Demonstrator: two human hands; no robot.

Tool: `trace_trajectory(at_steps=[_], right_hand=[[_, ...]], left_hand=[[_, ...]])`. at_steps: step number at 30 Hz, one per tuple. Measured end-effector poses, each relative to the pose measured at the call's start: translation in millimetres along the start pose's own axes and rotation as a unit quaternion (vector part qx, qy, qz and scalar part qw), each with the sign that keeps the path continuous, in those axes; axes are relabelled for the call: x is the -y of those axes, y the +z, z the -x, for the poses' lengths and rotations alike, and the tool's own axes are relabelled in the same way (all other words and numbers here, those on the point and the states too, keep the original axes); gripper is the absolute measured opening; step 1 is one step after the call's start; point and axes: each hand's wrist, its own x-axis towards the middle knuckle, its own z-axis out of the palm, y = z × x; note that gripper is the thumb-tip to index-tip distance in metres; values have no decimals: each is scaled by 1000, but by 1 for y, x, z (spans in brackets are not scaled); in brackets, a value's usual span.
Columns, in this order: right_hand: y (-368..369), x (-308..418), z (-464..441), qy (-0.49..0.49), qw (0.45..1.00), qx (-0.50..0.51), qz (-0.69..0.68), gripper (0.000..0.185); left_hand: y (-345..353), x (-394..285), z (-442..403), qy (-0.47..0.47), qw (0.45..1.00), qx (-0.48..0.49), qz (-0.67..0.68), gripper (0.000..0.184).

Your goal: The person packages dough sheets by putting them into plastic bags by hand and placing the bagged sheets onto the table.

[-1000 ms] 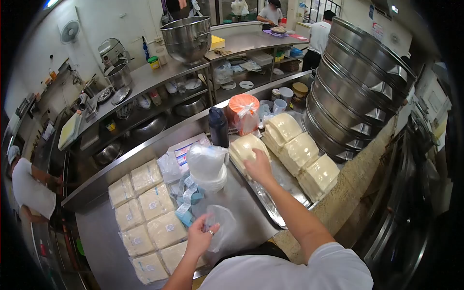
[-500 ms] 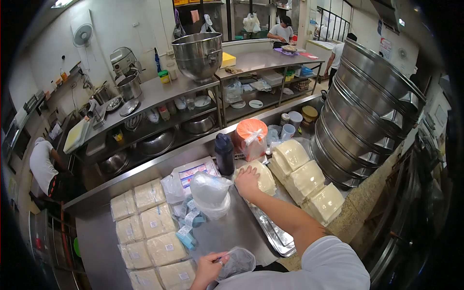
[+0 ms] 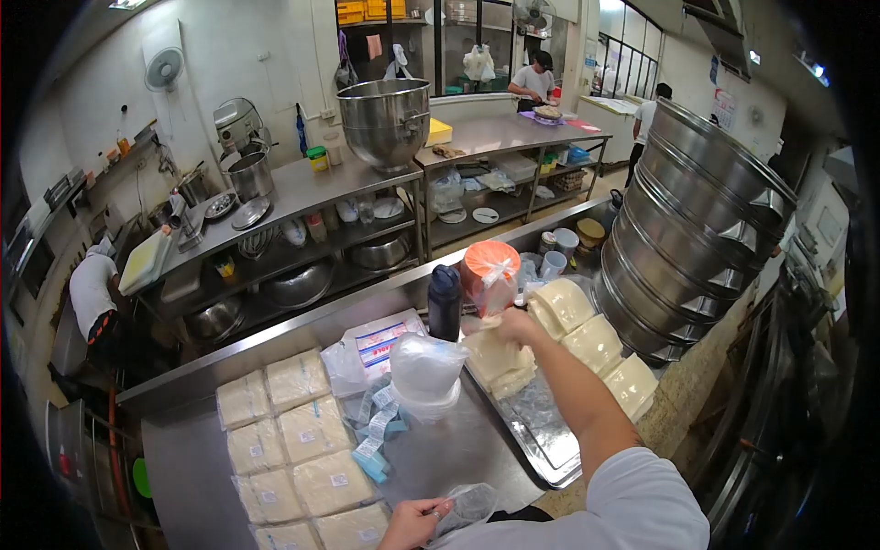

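Clear plastic bag (image 3: 472, 504) in the left hand (image 3: 414, 524), pale stack (image 3: 492, 360) under the right hand (image 3: 516, 328).
Left fingertips pinch the bag's edge; right fingers bend over the stack's far end, partly hidden, so I cannot tell whether they pinch. Seen from the left hand, the stack sits on the tray (image 3: 550, 458) at one o'clock, packs (image 3: 307, 429) at ten. From the right hand, a bottle (image 3: 445, 304) stands at ten, more stacks (image 3: 594, 345) between three and four. Sheets seem to be being separated; the next move likely calls for an even lift and the bag's mouth spread.
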Motion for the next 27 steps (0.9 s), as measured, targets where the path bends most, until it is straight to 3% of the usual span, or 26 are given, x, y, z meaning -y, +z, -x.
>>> trace_trajectory(at_steps=[1,3,5,9,12,15,17,19,21,27], right_hand=[[-14,-13,6,34,984,1,-173,42],[-32,-75,-16,13,972,-47,-231,36],[-58,-86,36,21,947,-44,-318,39],[-39,-97,142,-82,760,-51,-643,41],[-4,-83,221,-131,570,-3,-811,44],[52,-111,260,-171,532,77,-825,49],[79,-69,311,-120,591,10,-798,51],[98,-39,360,-122,554,98,-818,53],[125,-36,390,-90,591,99,-795,53],[160,4,456,14,674,96,-732,60]], left_hand=[[-4,3,1,5,1000,-1,-1,25],[-11,14,2,13,1000,0,-4,25],[-18,29,1,42,999,-13,15,25],[-33,38,0,110,992,-43,34,21],[-43,35,-10,135,990,-34,36,22],[-49,24,-21,146,986,-45,66,22],[-52,23,-38,152,984,-46,79,22],[-50,15,-44,159,983,-48,76,22],[-45,1,-43,167,983,-56,55,22],[9,-18,-36,306,945,-117,-17,25]])
